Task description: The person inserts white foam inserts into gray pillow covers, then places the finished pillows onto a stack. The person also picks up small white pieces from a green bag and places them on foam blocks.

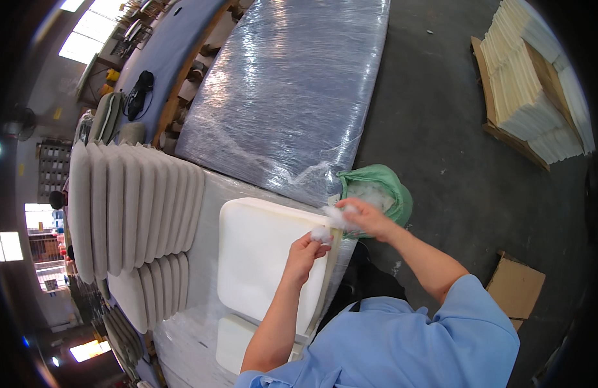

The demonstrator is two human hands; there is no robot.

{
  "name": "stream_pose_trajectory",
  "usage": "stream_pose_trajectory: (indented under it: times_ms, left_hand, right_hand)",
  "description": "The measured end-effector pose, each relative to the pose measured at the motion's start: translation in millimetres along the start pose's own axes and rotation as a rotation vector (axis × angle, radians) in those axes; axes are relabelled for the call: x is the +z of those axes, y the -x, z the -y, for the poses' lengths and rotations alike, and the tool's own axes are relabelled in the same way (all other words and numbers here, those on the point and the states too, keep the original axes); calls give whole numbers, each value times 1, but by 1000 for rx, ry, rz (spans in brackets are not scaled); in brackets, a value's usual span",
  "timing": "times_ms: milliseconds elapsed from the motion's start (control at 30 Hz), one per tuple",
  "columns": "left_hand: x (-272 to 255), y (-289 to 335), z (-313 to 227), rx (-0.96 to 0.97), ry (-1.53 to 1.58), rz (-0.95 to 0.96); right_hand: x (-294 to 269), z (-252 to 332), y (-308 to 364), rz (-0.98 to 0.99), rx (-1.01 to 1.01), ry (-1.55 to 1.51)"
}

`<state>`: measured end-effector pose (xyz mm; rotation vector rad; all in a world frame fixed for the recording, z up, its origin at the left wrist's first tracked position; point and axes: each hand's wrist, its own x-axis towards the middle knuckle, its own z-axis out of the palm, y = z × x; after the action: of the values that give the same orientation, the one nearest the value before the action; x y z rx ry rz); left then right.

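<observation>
Above the corner of a white foam cushion (266, 252), my left hand (303, 255) pinches a small tuft of white fibre stuffing (321, 234). My right hand (367, 218) is closed on a second wispy tuft (337, 216), a little farther out and to the right. Its fingertips are partly blurred. Just beyond the right hand, a green bag (396, 187) stands with its mouth open, full of the same white stuffing. A smaller white foam piece (231, 339) lies on the table nearer my body, partly covered by my left forearm.
Grey upholstered cushions (137, 200) stand in rows on the left of the plastic-covered table (211, 194). A large film-wrapped slab (292, 84) lies ahead. On the floor at right are stacked cream sheets (525, 97) with cardboard and a flat cardboard piece (515, 284).
</observation>
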<state>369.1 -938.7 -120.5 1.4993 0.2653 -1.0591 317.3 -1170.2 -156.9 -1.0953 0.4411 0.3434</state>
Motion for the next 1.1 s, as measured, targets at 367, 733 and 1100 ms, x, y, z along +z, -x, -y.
stream_pose_trajectory:
  times_ms: [367,733,1100]
  left_hand:
    - [-11,2,35,80,-267,-212]
    - [-60,18,54,-56,-1161,-465]
    - [-68,5,66,-77,-1097,-422]
  right_hand:
    - [-60,-22,-51,-481,-335,923]
    - [-74,-67,-81,179,-28,1772]
    - [-120,-117,-194,1,455,1611]
